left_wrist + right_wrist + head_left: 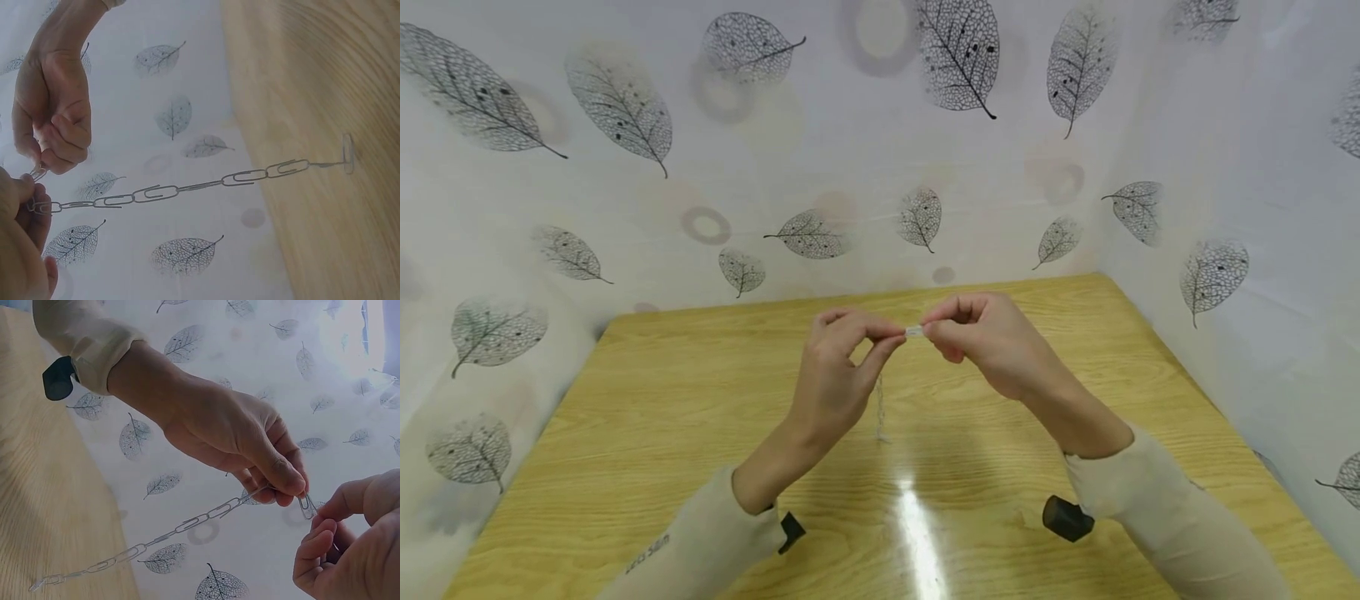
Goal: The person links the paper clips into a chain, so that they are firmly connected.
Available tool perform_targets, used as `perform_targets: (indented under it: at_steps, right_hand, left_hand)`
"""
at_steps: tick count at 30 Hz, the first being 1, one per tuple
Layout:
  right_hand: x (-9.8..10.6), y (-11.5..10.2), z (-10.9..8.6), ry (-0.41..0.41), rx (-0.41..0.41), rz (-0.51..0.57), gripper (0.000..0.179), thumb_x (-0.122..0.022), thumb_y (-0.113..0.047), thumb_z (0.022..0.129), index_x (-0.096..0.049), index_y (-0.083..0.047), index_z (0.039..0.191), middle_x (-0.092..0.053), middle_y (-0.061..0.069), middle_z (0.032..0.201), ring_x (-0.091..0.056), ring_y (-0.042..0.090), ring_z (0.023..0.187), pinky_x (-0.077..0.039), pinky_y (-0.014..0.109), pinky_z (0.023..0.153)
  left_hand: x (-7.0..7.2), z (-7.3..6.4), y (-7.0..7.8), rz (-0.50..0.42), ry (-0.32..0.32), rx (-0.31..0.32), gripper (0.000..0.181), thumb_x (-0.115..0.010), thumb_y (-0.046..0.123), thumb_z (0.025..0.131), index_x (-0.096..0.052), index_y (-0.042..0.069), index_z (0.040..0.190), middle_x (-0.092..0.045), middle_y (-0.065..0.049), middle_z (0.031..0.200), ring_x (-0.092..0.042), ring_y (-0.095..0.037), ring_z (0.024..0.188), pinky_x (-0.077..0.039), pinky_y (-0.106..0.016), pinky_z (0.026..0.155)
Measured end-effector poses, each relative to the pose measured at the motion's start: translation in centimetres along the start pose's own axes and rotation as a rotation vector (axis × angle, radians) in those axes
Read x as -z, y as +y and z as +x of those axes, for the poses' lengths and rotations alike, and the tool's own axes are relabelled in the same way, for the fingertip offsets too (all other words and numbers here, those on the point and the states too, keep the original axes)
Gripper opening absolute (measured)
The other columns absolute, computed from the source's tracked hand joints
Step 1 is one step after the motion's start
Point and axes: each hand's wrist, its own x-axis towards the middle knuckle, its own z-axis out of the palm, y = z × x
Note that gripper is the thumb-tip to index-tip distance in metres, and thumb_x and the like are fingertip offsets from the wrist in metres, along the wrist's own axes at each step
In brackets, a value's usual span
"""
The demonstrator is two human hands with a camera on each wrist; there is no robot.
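Over the middle of the table, my left hand (838, 371) pinches the upper end of a paper clip chain (156, 192) between thumb and fingertips. The silver chain hangs from it, several clips long, its last clip (348, 153) lowest, by the tabletop; whether it touches is unclear. My right hand (996, 346) is close by on the right, its thumb and forefinger pinching a paper clip (306, 505). That clip bridges the small gap between both hands' fingertips. Fingers hide whether it is hooked onto the chain.
Beneath the hands lies a wood-grain table (700, 400). White sheeting (850, 167) printed with dark leaves stands behind the table and along its sides. A black wrist device (1067, 518) sticks out below the right sleeve, and another (792, 532) by the left cuff.
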Motion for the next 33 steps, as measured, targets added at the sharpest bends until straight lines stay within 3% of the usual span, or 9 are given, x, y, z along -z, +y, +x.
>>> perform_targets:
  at_steps: [6, 12, 17, 23, 33]
  right_hand:
    - [0.4, 0.5, -0.2, 0.041, -0.018, -0.043, 0.015, -0.063, -0.002, 0.096, -0.067, 0.009, 0.105, -0.053, 0.005, 0.07, -0.05, 0.017, 0.068, -0.046, 0.029, 0.073]
    - [0.9, 1.0, -0.2, -0.014, -0.016, 0.138, 0.009, -0.062, -0.001, 0.1, -0.07, 0.003, 0.1, -0.055, 0.005, 0.076, -0.05, 0.018, 0.07, -0.047, 0.03, 0.072]
    - [0.9, 1.0, -0.3, -0.032, 0.03, 0.264, 0.015, -0.061, 0.002, 0.1, -0.073, -0.004, 0.093, -0.06, 0.005, 0.08, -0.052, 0.018, 0.072, -0.049, 0.029, 0.07]
    - [0.9, 0.8, -0.5, -0.005, 0.101, 0.259, 0.015, -0.06, 0.003, 0.101, -0.073, -0.004, 0.097, -0.063, 0.004, 0.084, -0.054, 0.018, 0.076, -0.05, 0.027, 0.071]
    - [1.0, 0.9, -0.7, -0.01, 0.126, 0.167, 0.014, -0.063, 0.003, 0.099, -0.074, -0.005, 0.099, -0.061, 0.003, 0.078, -0.054, 0.017, 0.074, -0.048, 0.028, 0.072]
  left_hand:
    - [0.2, 0.1, 0.0, -0.07, 0.022, 0.032, 0.011, -0.081, -0.002, 0.087, -0.075, 0.003, 0.095, -0.076, -0.006, 0.088, -0.071, -0.016, 0.079, -0.042, -0.044, 0.098]
    - [0.4, 0.0, 0.0, -0.124, -0.015, 0.223, 0.005, -0.076, 0.008, 0.095, -0.076, 0.003, 0.097, -0.076, -0.004, 0.093, -0.067, -0.014, 0.084, -0.049, -0.036, 0.089]
    - [0.4, 0.2, 0.1, -0.172, -0.072, 0.351, 0.007, -0.074, 0.01, 0.097, -0.076, 0.004, 0.1, -0.076, -0.003, 0.095, -0.068, -0.013, 0.086, -0.055, -0.034, 0.08]
    - [0.2, 0.4, 0.3, -0.222, -0.108, 0.416, 0.009, -0.073, 0.011, 0.098, -0.076, 0.003, 0.102, -0.076, -0.004, 0.097, -0.069, -0.014, 0.089, -0.056, -0.035, 0.078]
    - [-0.4, 0.1, 0.2, -0.296, -0.191, 0.476, 0.011, -0.071, 0.008, 0.097, -0.075, 0.004, 0.106, -0.075, -0.003, 0.097, -0.068, -0.015, 0.087, -0.056, -0.034, 0.08]
